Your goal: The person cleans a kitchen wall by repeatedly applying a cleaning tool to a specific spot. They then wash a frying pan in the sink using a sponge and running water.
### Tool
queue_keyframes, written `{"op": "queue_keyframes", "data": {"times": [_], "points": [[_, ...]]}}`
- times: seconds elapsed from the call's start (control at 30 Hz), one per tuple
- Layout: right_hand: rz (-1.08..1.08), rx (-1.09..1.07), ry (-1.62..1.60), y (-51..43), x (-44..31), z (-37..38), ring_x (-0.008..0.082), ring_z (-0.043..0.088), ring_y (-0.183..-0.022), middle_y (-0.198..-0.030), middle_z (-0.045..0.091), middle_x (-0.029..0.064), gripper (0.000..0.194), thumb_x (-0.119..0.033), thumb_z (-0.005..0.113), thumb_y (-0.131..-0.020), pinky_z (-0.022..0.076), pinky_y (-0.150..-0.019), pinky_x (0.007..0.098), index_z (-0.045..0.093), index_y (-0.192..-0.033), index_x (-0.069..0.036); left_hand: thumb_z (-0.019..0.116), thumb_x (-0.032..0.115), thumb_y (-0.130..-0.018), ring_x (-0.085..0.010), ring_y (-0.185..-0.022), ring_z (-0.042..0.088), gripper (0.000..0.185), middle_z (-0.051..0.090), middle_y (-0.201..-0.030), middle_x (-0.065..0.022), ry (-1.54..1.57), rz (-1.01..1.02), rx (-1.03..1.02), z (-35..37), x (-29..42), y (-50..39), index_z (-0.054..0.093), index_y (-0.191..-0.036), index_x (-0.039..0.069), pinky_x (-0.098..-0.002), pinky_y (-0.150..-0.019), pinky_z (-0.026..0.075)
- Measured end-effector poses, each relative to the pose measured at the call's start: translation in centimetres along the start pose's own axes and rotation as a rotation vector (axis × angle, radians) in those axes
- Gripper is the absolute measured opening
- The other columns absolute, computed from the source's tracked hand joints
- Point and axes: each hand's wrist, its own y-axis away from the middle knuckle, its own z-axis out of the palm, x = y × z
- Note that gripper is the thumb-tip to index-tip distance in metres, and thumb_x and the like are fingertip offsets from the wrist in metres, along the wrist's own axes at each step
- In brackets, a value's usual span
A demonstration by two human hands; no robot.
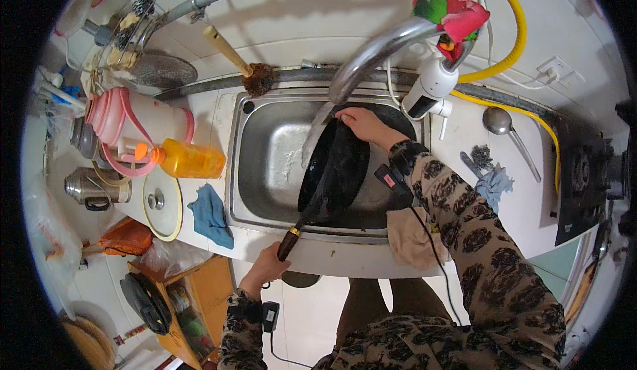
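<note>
A black wok (333, 171) stands tilted on its side in the stainless steel sink (268, 210). My left hand (267, 269) grips its dark wooden handle, below the sink's front edge. At the wok's far rim, my right hand (363, 123) has its fingers closed on the edge; whatever lies under the fingertips is hidden. Water (316, 131) runs from the curved metal faucet (378, 51) beside the wok into the sink.
Left of the sink are a blue cloth (211, 215), an orange bottle (194, 160), a glass lid (162, 205) and a pink jug (134, 121). A beige cloth (410, 238) lies at the front edge. On the right are a ladle (497, 120) and a black stove (580, 186).
</note>
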Motion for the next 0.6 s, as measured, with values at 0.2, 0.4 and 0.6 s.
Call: {"op": "queue_keyframes", "data": {"times": [0.2,0.4,0.6], "points": [[-0.017,0.112,-0.070,3.9,0.3,0.4,0.0336,0.053,-0.108,-0.117,0.056,0.0174,0.027,-0.016,0.047,-0.090,0.0417,-0.093,0.0376,0.058,-0.114,-0.006,0.064,0.005,-0.075,-0.0158,-0.047,0.054,0.037,0.057,-0.067,-0.0100,-0.128,-0.026,-0.024,-1.7,0.1,-0.3,0.050,-0.109,0.000,-0.0295,-0.043,0.044],[0.179,0.082,-0.138,4.3,2.1,-0.1,0.0277,0.055,-0.108,-0.113,0.059,0.0134,0.030,-0.017,0.044,-0.093,0.0424,-0.091,0.0353,0.056,-0.119,-0.007,0.065,0.004,-0.075,-0.0150,-0.046,0.053,0.043,0.057,-0.067,-0.0095,-0.133,-0.039,-0.053,-2.6,-0.5,-1.1,0.050,-0.115,0.001,-0.0289,-0.042,0.044],[0.373,-0.052,-0.371,1.1,6.5,1.2,0.0289,0.055,-0.100,-0.110,0.060,0.0143,0.032,-0.019,0.041,-0.094,0.0431,-0.087,0.0361,0.056,-0.118,-0.004,0.066,0.003,-0.076,-0.0140,-0.046,0.052,0.050,0.055,-0.066,-0.0075,-0.080,-0.032,-0.094,-3.3,-1.9,-1.7,0.047,-0.121,0.003,-0.0286,-0.042,0.043]]}}
